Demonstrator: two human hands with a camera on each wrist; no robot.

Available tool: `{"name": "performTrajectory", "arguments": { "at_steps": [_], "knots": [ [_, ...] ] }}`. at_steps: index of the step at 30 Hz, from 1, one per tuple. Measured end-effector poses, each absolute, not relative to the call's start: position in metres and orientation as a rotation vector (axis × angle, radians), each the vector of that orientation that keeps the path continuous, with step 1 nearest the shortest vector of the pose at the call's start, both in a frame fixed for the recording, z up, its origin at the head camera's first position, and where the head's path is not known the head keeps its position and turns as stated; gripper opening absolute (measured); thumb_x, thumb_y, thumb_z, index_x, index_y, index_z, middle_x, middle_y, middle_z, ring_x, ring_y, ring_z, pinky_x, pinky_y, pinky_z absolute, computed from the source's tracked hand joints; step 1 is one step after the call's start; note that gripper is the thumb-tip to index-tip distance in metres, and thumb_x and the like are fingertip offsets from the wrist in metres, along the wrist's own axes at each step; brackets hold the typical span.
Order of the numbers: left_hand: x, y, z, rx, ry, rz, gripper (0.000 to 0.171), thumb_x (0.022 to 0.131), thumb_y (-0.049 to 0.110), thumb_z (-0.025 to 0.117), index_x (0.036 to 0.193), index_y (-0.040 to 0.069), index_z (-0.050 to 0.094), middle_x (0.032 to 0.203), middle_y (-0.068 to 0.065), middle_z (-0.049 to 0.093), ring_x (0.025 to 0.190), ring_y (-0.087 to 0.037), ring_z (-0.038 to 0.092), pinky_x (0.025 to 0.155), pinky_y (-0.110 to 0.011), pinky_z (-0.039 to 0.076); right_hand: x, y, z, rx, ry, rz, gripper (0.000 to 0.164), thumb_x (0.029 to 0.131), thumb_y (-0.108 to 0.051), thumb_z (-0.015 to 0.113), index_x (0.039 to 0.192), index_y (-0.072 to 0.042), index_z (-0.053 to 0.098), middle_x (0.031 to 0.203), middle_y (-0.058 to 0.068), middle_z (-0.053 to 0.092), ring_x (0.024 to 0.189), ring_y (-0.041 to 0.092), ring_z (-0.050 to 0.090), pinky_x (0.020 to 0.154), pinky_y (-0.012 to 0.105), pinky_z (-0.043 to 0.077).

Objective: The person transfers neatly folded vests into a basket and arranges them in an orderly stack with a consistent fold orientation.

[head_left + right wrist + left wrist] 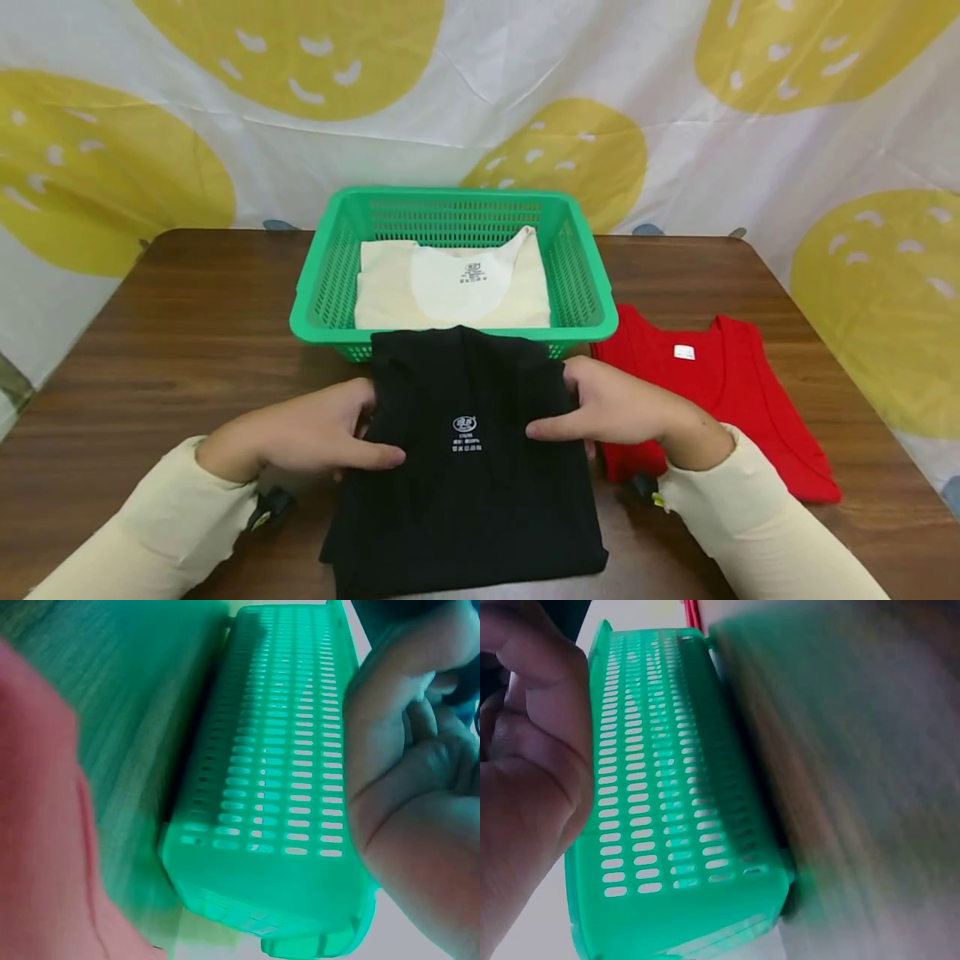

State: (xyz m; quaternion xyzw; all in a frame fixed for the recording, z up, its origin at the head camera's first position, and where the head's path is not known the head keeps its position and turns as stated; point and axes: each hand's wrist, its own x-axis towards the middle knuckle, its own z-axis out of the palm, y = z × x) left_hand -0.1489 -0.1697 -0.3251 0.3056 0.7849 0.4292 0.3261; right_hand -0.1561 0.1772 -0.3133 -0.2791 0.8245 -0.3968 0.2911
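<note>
Your left hand (311, 429) and right hand (622, 402) gripped the black garment (465, 517), not yet in the basket (337, 336) beyond them; a cream garment (386, 287) lay inside, a red garment (750, 400) outside, rightward.

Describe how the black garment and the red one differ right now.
The black garment is held by the person's left grip and right grip, while the red garment lies on the table, unheld. The black garment shows white print on its cloth; the red garment shows a small white tag. Apart from these white markings, both look plain and single-coloured.
</note>
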Motion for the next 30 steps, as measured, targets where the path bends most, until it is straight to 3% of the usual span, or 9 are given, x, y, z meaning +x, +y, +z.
{"name": "performTrajectory", "arguments": {
  "at_steps": [2,6,9,13,16,20,26,30],
  "knots": [
    [-0.151,-0.171,-0.324,0.835,2.046,1.171,0.030,0.095,0.021,0.068,0.117,0.003,0.058,0.081,-0.002,0.069,0.053,-0.012,0.061,0.051,-0.035,0.055,-0.156,0.178,-0.312,-0.703,2.223,-1.107,0.019,0.091,-0.027,0.074,0.096,-0.011,0.065,0.069,0.004,0.070,0.052,0.023,0.064,0.058,0.031,0.055],
    [-0.155,-0.173,-0.319,0.875,2.062,1.238,0.036,0.097,0.016,0.063,0.127,0.000,0.051,0.109,-0.009,0.072,0.084,-0.011,0.069,0.075,-0.029,0.058,-0.155,0.182,-0.307,-0.613,2.275,-1.178,0.021,0.091,-0.027,0.073,0.104,-0.011,0.065,0.075,0.004,0.072,0.052,0.026,0.063,0.056,0.033,0.054],
    [-0.158,-0.175,-0.312,0.875,2.107,1.255,0.038,0.097,0.016,0.063,0.129,-0.001,0.049,0.114,-0.009,0.070,0.094,-0.009,0.067,0.085,-0.025,0.055,-0.157,0.183,-0.302,-0.618,2.307,-1.207,0.021,0.092,-0.025,0.073,0.105,-0.011,0.065,0.078,0.004,0.074,0.055,0.027,0.065,0.056,0.036,0.055],
    [-0.164,-0.177,-0.298,0.864,2.157,1.296,0.038,0.098,0.015,0.063,0.129,0.000,0.048,0.114,-0.010,0.069,0.092,-0.011,0.068,0.084,-0.026,0.056,-0.167,0.183,-0.289,-0.624,2.374,-1.232,0.025,0.091,-0.023,0.074,0.111,-0.012,0.064,0.085,0.004,0.075,0.058,0.027,0.066,0.057,0.038,0.056],
    [-0.170,-0.176,-0.288,0.857,2.214,1.299,0.033,0.098,0.015,0.063,0.126,0.001,0.052,0.108,-0.010,0.072,0.082,-0.013,0.069,0.073,-0.029,0.057,-0.174,0.184,-0.277,-0.561,2.447,-1.224,0.025,0.089,-0.026,0.076,0.106,-0.011,0.066,0.081,0.004,0.075,0.056,0.031,0.064,0.056,0.037,0.055],
    [-0.178,-0.174,-0.273,0.787,2.346,1.255,0.021,0.098,0.021,0.065,0.111,0.005,0.064,0.086,-0.005,0.074,0.059,-0.015,0.061,0.051,-0.031,0.048,-0.185,0.183,-0.263,-0.485,2.509,-1.217,0.027,0.088,-0.030,0.077,0.097,-0.008,0.064,0.070,0.006,0.070,0.052,0.028,0.058,0.054,0.034,0.052],
    [-0.201,-0.173,-0.249,0.668,2.549,1.149,0.025,0.096,0.033,0.067,0.094,0.007,0.069,0.059,0.001,0.061,0.048,-0.015,0.051,0.047,-0.031,0.042,-0.205,0.175,-0.243,-0.438,2.560,-1.250,0.033,0.088,-0.034,0.077,0.093,-0.008,0.059,0.056,0.005,0.052,0.048,0.017,0.043,0.052,0.032,0.042],
    [-0.215,-0.175,-0.242,0.552,2.645,1.067,0.043,0.094,0.043,0.067,0.075,0.006,0.055,0.048,0.001,0.044,0.045,-0.016,0.047,0.047,-0.030,0.038,-0.219,0.171,-0.235,-0.358,2.540,-1.286,0.035,0.087,-0.034,0.078,0.094,-0.007,0.055,0.054,0.002,0.049,0.047,0.016,0.038,0.052,0.032,0.040]
  ]
}}
